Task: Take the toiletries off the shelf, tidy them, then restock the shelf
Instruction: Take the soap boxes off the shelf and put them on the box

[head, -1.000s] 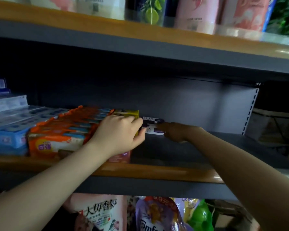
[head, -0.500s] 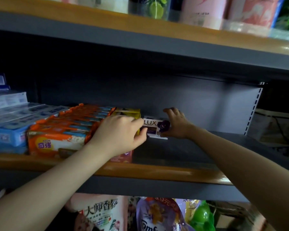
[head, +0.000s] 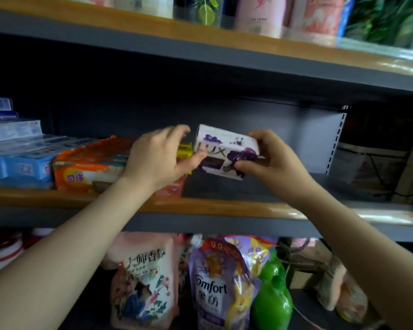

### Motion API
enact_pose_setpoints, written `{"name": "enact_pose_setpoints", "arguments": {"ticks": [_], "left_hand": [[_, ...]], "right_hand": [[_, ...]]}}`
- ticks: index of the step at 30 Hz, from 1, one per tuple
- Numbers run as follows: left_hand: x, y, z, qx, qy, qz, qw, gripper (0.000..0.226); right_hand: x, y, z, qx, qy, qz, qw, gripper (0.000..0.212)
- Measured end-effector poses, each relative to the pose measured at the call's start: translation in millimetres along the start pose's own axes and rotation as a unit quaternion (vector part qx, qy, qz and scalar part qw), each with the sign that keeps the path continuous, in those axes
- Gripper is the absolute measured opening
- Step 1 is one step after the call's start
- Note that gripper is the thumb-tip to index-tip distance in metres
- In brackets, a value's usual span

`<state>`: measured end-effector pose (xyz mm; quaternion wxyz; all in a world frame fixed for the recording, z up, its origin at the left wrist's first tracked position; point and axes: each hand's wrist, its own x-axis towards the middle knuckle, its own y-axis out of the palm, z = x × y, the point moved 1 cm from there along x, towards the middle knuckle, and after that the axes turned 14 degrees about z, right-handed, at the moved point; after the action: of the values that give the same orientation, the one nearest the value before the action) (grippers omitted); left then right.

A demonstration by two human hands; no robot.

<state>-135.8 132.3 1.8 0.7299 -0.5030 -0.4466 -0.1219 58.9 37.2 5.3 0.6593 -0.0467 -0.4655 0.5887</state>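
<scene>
Right hand [head: 270, 160] grip is closed on the Lux soap box [head: 227, 152]: fingers over the box's top right corner, thumb pinching its lower right edge. Box is white and purple, tilted, lifted clear of the middle shelf [head: 224, 208] and held over the bare stretch of the shelf board. Left hand [head: 160, 158] sits just left of the box; thumb tip touches or nearly touches the box's left edge, can't tell which from the blur. Left fingers are loosely curled and spread, holding nothing, so that grip is open. Behind the left hand, just left of the box, there's a yellow carton [head: 185, 151], partly hidden. Further left of the grip: a stack of orange soap packs [head: 81, 172] lying flat, then blue packs [head: 17, 165] at the far left of the same shelf. A pink pack [head: 172, 188] sits under the left wrist at the shelf front. Below the grip, on the lower shelf: a pink refill pouch [head: 143, 282], a purple Comfort pouch [head: 215, 289], a green bottle [head: 272, 298]. Above the grip, the upper shelf [head: 200, 32] carries pink bottles, tops cut off.
</scene>
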Motion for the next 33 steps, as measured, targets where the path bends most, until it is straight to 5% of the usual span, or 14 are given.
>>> {"name": "enact_pose_setpoints", "arguments": {"ticks": [3,7,15,23,29,33], "left_hand": [[-26.5,-11.7,-23.7,-0.144,0.010,-0.019,0.989,0.049],[-72.0,-13.9,-54.8,-0.360,-0.083,-0.006,0.929,0.030],[-109.7,-13.2,-71.5,-0.395,-0.164,0.017,0.904,0.036],[-139.6,12.6,-66.0,-0.606,-0.242,0.124,0.747,0.031],[-163.7,42.2,-81.6,-0.786,-0.357,0.200,0.463,0.044],[-172.5,50.7,-95.1,-0.781,-0.375,0.256,0.429,0.045]], "right_hand": [[-37.5,14.1,20.5,0.160,-0.028,-0.006,0.987,0.040],[-67.2,42.9,16.5,0.355,0.014,0.015,0.935,0.040],[-95.0,78.8,1.4,0.492,0.098,0.057,0.863,0.037],[-117.8,76.2,13.6,0.232,0.057,-0.041,0.970,0.047],[-133.9,75.3,17.2,0.247,0.071,0.034,0.966,0.028],[-140.0,75.5,10.2,0.284,0.120,0.049,0.950,0.019]]}}
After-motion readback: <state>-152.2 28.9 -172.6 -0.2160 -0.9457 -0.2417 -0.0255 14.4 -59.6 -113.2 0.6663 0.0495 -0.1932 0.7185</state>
